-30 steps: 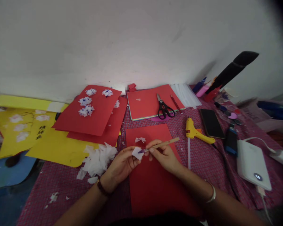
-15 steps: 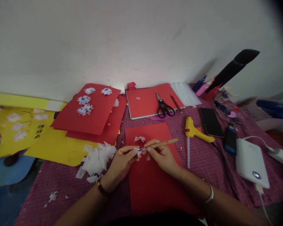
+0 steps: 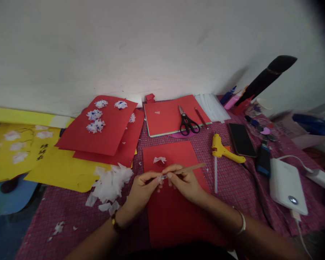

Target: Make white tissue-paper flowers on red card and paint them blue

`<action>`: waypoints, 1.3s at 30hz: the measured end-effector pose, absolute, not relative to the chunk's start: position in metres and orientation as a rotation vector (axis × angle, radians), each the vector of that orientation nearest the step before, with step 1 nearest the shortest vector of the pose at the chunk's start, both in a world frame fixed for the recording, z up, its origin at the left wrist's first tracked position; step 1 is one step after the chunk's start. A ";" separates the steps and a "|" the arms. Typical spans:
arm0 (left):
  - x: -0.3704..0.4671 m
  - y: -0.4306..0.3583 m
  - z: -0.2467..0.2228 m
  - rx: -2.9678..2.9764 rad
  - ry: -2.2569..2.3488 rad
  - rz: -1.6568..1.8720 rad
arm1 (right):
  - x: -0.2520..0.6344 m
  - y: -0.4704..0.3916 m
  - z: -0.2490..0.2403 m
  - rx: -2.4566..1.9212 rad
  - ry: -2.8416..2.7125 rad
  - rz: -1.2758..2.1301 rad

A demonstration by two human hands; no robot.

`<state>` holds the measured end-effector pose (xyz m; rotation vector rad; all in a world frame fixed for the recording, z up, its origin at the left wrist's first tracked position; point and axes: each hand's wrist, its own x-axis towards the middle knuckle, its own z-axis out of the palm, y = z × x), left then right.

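Over a red sheet of paper (image 3: 173, 216), my two hands meet with their fingertips almost touching. My left hand (image 3: 143, 187) pinches a small piece of white tissue paper (image 3: 163, 177), mostly covered by the fingers. Between thumb and fingers, my right hand (image 3: 185, 184) holds a thin wooden stick (image 3: 193, 167), its near end at the tissue piece and its far end pointing right. Just beyond the fingers, a white tissue flower (image 3: 159, 159) lies on the red sheet. A pile of white tissue pieces (image 3: 111, 184) is left of my left hand.
Folded red cards (image 3: 111, 133) with white and blue flowers lie at the back left, over yellow paper (image 3: 62, 169). Scissors (image 3: 188, 122) and a pencil (image 3: 201, 117) rest on stacked red paper. To the right are a yellow glue gun (image 3: 222, 150), a phone (image 3: 242, 140) and a white power bank (image 3: 287, 186).
Both hands have drawn slightly closer together and lower. The white tissue between the fingertips shows less than before, and the stick has shifted slightly with my right hand.
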<state>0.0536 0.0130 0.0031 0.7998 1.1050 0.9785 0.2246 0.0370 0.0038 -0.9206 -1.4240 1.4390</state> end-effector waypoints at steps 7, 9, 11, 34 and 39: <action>0.049 0.016 -0.005 0.669 1.080 0.915 | 0.232 0.044 0.003 -0.880 -1.331 1.564; 0.049 0.015 -0.004 0.707 1.095 0.929 | 0.230 0.044 0.002 -0.947 -1.343 1.480; 0.051 0.014 -0.001 0.757 1.106 0.939 | 0.227 0.042 0.002 -1.011 -1.348 1.425; 0.054 0.007 -0.003 0.601 0.881 0.808 | 0.235 0.045 0.007 -0.805 -1.324 1.833; 0.047 0.012 0.008 0.833 0.949 0.772 | 0.232 0.046 0.004 -0.924 -1.294 1.722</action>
